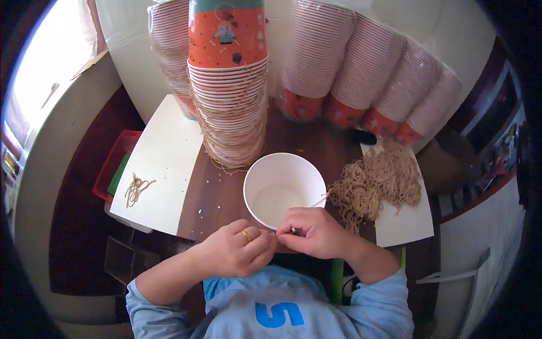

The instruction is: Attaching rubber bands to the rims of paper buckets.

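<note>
A white paper bucket [265, 175] lies tilted on the table in front of me, its open mouth showing the inside. At its near rim, the fingertips of both hands meet. My left hand [240, 248], with a ring on one finger, is closed in a pinch; what sits between its fingers is too small to make out. My right hand [316, 233] is also closed, thumb against finger. From behind its knuckles a thin pale stick [320, 200] juts up and to the right across the rim. The fingers hide the rest of it.
A tall stack of orange-printed paper buckets [228, 107], draped with cord loops, stands behind. Plastic-wrapped bucket stacks [361, 68] line the back. Tan cord [370, 186] is heaped at right; a few cord pieces [136, 189] lie left. Small bits dot the brown table [206, 198].
</note>
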{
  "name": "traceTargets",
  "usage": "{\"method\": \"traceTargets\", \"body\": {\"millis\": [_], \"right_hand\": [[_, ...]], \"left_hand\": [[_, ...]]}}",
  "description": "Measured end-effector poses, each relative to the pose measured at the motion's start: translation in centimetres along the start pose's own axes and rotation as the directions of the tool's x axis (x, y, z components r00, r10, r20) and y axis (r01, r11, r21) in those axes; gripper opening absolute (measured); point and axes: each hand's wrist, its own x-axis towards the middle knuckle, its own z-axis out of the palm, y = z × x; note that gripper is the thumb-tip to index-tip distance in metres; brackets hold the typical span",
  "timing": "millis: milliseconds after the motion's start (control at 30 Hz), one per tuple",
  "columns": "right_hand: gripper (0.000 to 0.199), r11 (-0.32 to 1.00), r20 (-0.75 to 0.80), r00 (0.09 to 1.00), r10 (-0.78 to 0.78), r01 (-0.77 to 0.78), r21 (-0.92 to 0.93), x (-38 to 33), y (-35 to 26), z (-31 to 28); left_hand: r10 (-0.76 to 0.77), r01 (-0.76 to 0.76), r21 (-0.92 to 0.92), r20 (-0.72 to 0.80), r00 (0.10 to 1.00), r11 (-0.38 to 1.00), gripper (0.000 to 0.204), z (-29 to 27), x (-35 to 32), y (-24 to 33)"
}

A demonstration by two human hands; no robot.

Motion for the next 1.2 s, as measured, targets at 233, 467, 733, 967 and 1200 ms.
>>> {"method": "traceTargets", "body": {"millis": [233,467,733,967,1200], "right_hand": [[0.009,0.975,-0.236,0.970,0.061,-0.109,-0.195,3.3,3.2,-3.9],[0.009,0.849,-0.059,0.998,0.031,-0.058,-0.525,5.6,9.0,-6.2],[0.012,0.880,-0.029,0.979,0.202,-0.194,-0.433,4.7,3.0,-4.9],[0.015,0.885,-0.023,0.950,0.312,-0.299,-0.358,4.4,1.1,-4.7],[0.011,0.872,-0.052,0.938,0.341,-0.337,-0.354,3.8,0.4,-4.2]], "left_hand": [[-0.652,0.615,-0.240,-0.125,0.748,0.752,0.030,2.7,-0.4,-4.0],[-0.834,0.843,-0.432,0.293,0.467,0.320,0.034,4.2,0.5,-6.6],[-0.776,0.670,-0.674,0.587,0.230,-0.311,0.031,4.0,-1.2,-8.0],[-0.730,0.526,-0.736,0.623,0.281,-0.426,0.033,5.5,-2.7,-7.9],[-0.696,0.320,-0.757,0.652,0.301,-0.570,0.032,6.2,-4.1,-7.3]]}}
